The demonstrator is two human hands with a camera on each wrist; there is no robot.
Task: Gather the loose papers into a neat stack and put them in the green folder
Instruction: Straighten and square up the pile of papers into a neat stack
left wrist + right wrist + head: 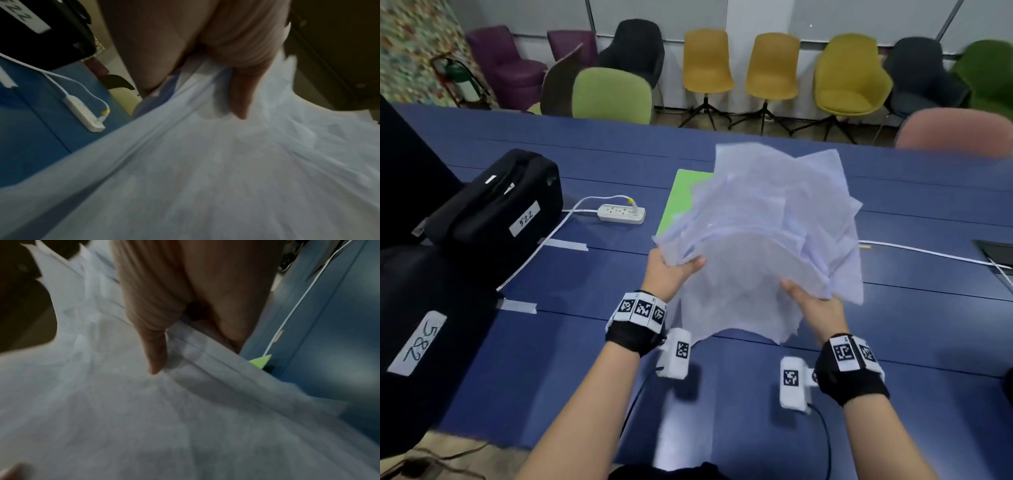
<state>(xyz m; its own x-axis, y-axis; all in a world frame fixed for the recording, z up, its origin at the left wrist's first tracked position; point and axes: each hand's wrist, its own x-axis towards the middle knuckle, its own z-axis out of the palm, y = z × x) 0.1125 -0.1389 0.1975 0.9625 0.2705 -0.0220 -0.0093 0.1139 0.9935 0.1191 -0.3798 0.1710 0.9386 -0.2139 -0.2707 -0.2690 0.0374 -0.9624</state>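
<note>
Both hands holding untidy bunch of papers (767, 233) raised above blue tabletop (592, 274); left hand (671, 274) gripping left edge, thumb on top; right hand (815, 308) gripping lower right edge, thumb on top; sheets fanning out, corners misaligned; green folder (681, 198) lying flat on tabletop beyond, partly hidden behind papers; white power strip (621, 213) lying left of folder

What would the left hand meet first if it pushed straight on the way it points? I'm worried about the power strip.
Probably the green folder, beyond the papers the left hand grips. The power strip sits left of that line, though depth is unclear.
</note>
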